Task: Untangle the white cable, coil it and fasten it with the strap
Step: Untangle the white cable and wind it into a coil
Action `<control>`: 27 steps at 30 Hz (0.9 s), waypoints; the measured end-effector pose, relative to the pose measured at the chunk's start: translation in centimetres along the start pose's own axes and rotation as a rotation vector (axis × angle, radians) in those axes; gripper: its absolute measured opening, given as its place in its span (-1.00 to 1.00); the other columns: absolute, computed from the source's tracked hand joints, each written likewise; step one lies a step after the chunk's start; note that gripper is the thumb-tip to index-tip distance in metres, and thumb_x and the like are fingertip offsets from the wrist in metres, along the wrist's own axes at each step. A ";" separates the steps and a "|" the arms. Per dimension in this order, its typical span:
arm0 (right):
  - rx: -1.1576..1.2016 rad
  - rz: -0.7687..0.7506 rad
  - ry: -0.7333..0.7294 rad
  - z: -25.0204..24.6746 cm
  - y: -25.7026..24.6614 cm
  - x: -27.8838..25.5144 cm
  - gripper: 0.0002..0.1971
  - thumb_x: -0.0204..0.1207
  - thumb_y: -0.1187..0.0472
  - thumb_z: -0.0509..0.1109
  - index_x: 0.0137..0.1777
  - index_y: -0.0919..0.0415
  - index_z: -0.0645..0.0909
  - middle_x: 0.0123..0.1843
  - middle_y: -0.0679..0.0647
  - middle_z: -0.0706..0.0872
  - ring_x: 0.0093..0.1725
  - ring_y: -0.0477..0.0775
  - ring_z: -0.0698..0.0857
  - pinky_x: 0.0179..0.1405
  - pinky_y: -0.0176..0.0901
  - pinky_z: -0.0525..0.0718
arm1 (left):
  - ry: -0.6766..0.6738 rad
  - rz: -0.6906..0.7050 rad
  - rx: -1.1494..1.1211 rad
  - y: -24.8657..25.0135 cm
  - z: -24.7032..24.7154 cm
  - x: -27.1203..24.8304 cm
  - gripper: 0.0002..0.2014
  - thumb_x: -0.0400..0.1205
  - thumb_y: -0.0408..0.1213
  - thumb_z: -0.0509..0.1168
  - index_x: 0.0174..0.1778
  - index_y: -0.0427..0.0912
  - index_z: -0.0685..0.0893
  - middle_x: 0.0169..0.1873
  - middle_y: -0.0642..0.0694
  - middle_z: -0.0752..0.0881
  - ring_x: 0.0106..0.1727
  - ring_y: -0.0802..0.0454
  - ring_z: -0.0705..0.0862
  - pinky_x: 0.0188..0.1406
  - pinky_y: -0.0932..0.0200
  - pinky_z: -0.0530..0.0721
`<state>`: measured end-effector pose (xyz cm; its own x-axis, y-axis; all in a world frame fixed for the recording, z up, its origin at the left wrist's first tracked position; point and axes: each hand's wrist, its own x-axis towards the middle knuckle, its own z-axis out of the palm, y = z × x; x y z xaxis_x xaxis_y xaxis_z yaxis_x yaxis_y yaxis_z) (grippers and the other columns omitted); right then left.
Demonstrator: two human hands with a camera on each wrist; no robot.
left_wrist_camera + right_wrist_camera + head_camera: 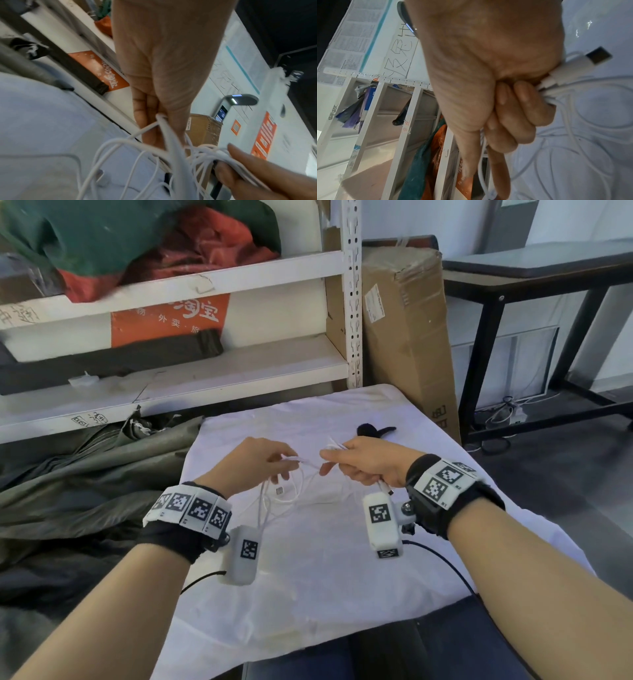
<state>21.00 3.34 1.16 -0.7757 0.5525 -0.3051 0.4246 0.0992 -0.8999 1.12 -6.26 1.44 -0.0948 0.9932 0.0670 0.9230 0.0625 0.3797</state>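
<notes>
Behind, white shelving beyond the cloth-covered table.

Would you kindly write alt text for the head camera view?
Two hands hold a tangled white cable above a white cloth: the left hand pinches a strand, the right hand grips a bunch. A black strap lies beyond.

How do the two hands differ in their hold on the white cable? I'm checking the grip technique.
The left hand pinches a strand of the thin white cable between thumb and fingertips; the right hand clenches a bunch of strands in a fist. A plug end pokes out of the right hand's fist; none shows in the left hand's pinch. Both are raised above the white cloth.
</notes>
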 end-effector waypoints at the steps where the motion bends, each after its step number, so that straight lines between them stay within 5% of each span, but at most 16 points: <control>1: 0.001 -0.004 0.005 -0.1 0.1 0.0 -0.64 0.63 -0.08 0.25 -0.02 0.21 0.71 -0.52 -0.06 0.25 -0.55 -0.11 0.16 -0.55 -0.23 0.10 | -0.004 -0.030 -0.065 -0.2 0.1 0.0 -0.82 0.63 -0.10 0.33 -0.17 -0.09 0.76 -0.42 0.08 0.76 -0.49 0.27 0.62 -0.45 0.51 0.52; 7: 0.079 -0.029 0.175 -0.5 0.7 0.0 -0.77 0.63 0.11 0.31 -0.13 0.24 0.69 -0.58 -0.06 0.27 -0.67 -0.15 0.18 -0.70 -0.35 0.13 | 0.035 -0.210 -0.738 -0.8 0.5 -0.8 -0.71 0.71 -0.15 0.20 -0.04 -0.23 0.76 -0.29 -0.16 0.82 -0.38 0.05 0.72 -0.42 0.29 0.62; 13: 0.302 0.015 0.624 -2.1 2.2 0.5 -0.79 0.60 0.19 0.30 -0.25 0.25 0.60 -0.49 0.04 0.30 -0.57 -0.05 0.19 -0.73 -0.34 0.17 | 0.620 -0.486 -1.375 -3.2 -1.0 0.8 -0.71 0.76 -0.17 0.09 -0.19 -0.21 0.58 -0.53 -0.01 0.75 -0.55 0.21 0.69 -0.55 0.43 0.62; 16: 0.458 0.036 0.789 -3.0 3.1 0.8 -0.82 0.59 0.15 0.31 -0.10 0.28 0.58 -0.47 0.08 0.33 -0.56 -0.02 0.24 -0.76 -0.33 0.23 | 0.857 -0.460 -1.550 -3.7 -2.3 0.8 -0.71 0.78 -0.19 0.04 -0.19 -0.21 0.52 -0.32 -0.10 0.73 -0.50 0.18 0.71 -0.44 0.40 0.69; 20: 0.605 0.046 0.934 -4.3 4.0 0.8 -0.82 0.61 0.09 0.30 -0.12 0.21 0.53 -0.52 0.06 0.35 -0.59 0.00 0.25 -0.73 -0.32 0.24 | 1.257 -0.465 -1.504 -5.5 -3.4 0.4 -0.69 0.79 -0.25 -0.09 -0.24 -0.12 0.41 -0.13 -0.09 0.66 -0.36 0.16 0.70 -0.35 0.36 0.71; 22: 0.626 0.037 0.942 -4.6 4.4 0.7 -0.85 0.60 0.08 0.29 -0.06 0.16 0.48 -0.59 0.03 0.33 -0.65 -0.03 0.24 -0.74 -0.34 0.22 | 1.168 -0.637 -1.332 -6.7 -3.1 0.2 -0.72 0.78 -0.30 -0.07 -0.14 -0.16 0.50 -0.04 -0.09 0.65 -0.21 0.17 0.76 -0.27 0.33 0.70; 24: 0.633 0.011 0.883 -4.3 4.4 0.7 -0.83 0.60 0.09 0.29 -0.13 0.19 0.50 -0.57 0.02 0.28 -0.75 -0.11 0.21 -0.79 -0.36 0.19 | 0.894 -0.750 -1.219 -7.2 -2.0 0.2 -0.73 0.76 -0.37 0.00 0.22 -0.27 0.57 0.13 -0.15 0.66 0.15 0.02 0.72 0.02 0.24 0.66; 27: 0.637 -0.041 0.790 -3.1 3.6 0.6 -0.78 0.60 0.16 0.30 -0.26 0.23 0.55 -0.66 -0.04 0.30 -0.79 -0.17 0.19 -0.81 -0.37 0.17 | 0.578 -0.705 -1.217 -5.5 -0.2 0.3 -0.64 0.77 -0.38 -0.01 0.47 -0.35 0.43 0.29 -0.15 0.60 0.36 -0.13 0.58 0.28 0.11 0.56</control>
<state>23.48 6.56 -1.31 -0.1553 0.9704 -0.1848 -0.1025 -0.2019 -0.9740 -4.10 -6.30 -0.44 -0.7669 0.6042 -0.2165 -0.2039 0.0904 0.9748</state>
